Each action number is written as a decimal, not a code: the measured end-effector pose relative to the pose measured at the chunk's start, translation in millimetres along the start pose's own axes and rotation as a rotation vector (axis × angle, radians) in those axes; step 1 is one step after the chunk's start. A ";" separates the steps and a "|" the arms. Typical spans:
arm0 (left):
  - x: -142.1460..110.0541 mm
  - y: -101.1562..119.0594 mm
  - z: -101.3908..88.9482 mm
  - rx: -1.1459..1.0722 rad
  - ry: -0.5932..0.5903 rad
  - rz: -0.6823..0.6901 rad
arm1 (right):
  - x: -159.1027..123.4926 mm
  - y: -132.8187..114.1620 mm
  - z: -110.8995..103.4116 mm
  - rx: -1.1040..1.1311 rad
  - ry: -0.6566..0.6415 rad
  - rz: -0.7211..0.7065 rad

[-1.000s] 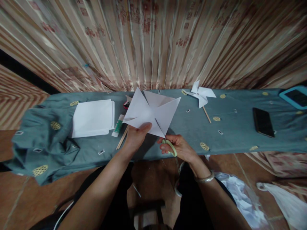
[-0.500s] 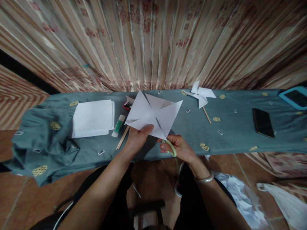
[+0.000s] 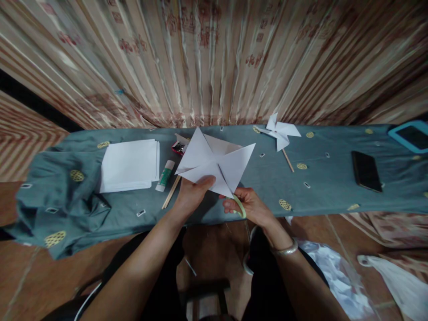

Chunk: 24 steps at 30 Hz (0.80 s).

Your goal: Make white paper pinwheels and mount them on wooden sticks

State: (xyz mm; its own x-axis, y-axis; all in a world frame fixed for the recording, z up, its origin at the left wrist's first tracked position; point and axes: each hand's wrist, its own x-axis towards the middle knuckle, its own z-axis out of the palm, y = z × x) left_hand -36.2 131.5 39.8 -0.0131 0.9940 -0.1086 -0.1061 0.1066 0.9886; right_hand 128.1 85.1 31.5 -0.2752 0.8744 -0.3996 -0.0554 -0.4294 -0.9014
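Note:
My left hand [image 3: 194, 194] is closed on a white sheet of paper [image 3: 209, 161], thumb on top and fingers hidden beneath. Slits run from the paper's corners toward its middle, leaving several pointed flaps. My right hand [image 3: 245, 206] grips pale green-handled scissors [image 3: 239, 206] just below the paper's near corner; the blades are hidden. Left of the paper lie a green and white glue stick [image 3: 165, 175], thin wooden sticks [image 3: 171, 192] and a small red open box [image 3: 179, 146], partly covered by the paper.
A stack of white paper [image 3: 129, 165] lies left on the cloth-covered table [image 3: 257, 187]. A finished paper pinwheel [image 3: 281, 133] on a stick, a black phone [image 3: 366, 171] and a blue-framed device [image 3: 409, 136] lie to the right. Below is a bag of paper scraps [image 3: 339, 276].
The paper has shifted and turned very slightly in my left hand, its near corner now a little lower over the scissors. My right hand has barely moved.

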 end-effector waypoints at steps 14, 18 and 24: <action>1.1 -7.5 -2.9 -0.008 0.006 0.022 | 2.5 2.9 2.2 0.053 0.023 0.002; 0.6 -4.7 -4.1 0.036 0.007 0.009 | 3.3 0.1 3.8 0.064 0.010 0.003; 1.4 -5.9 -3.8 -0.004 0.016 0.010 | 3.4 2.0 3.5 0.043 0.003 0.012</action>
State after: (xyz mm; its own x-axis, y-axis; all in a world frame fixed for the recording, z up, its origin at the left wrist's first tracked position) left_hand -39.4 132.1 33.4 -0.0298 0.9945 -0.1005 -0.1097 0.0966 0.9893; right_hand 123.8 86.5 28.9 -0.2731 0.8700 -0.4106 -0.0938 -0.4488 -0.8887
